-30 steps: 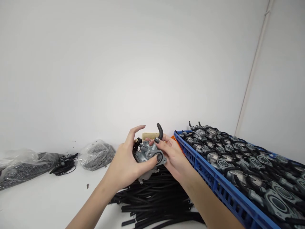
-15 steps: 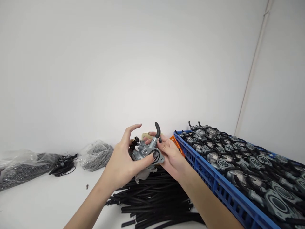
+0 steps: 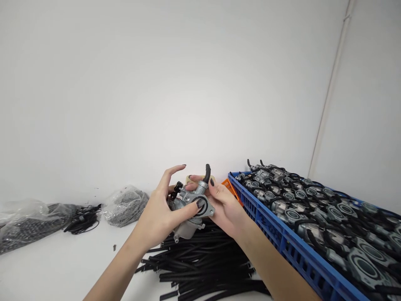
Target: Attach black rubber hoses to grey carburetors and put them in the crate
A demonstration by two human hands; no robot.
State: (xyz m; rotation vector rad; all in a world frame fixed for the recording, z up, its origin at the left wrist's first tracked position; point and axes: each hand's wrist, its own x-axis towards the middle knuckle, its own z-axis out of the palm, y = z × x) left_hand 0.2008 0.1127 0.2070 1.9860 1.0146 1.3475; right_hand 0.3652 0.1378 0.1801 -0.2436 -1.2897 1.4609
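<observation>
A silver-grey carburetor (image 3: 187, 228) is held up over the white table, its round flange facing me. My left hand (image 3: 161, 213) grips its body, the thumb pressed on the flange opening and the index finger lifted off. From the right, my right hand (image 3: 225, 205) holds the upper neck with the thumb in front; its other fingers go behind and are partly hidden. A short bent black rubber boot (image 3: 207, 173) sticks up from that neck. Below lies a pile of black rubber hoses (image 3: 206, 259).
To the right stands a blue plastic crate (image 3: 269, 225) packed with several carburetors (image 3: 336, 212). An orange piece (image 3: 231, 190) sits beside its corner. On the left are clear plastic bags (image 3: 125, 207) of small dark parts and a bundle of thin black cords (image 3: 82, 219). A white wall rises behind.
The carburetor has tilted slightly in my hands, so its black boot stands more upright and its lower bowl shows more. My left thumb has slid a little left on the flange.
</observation>
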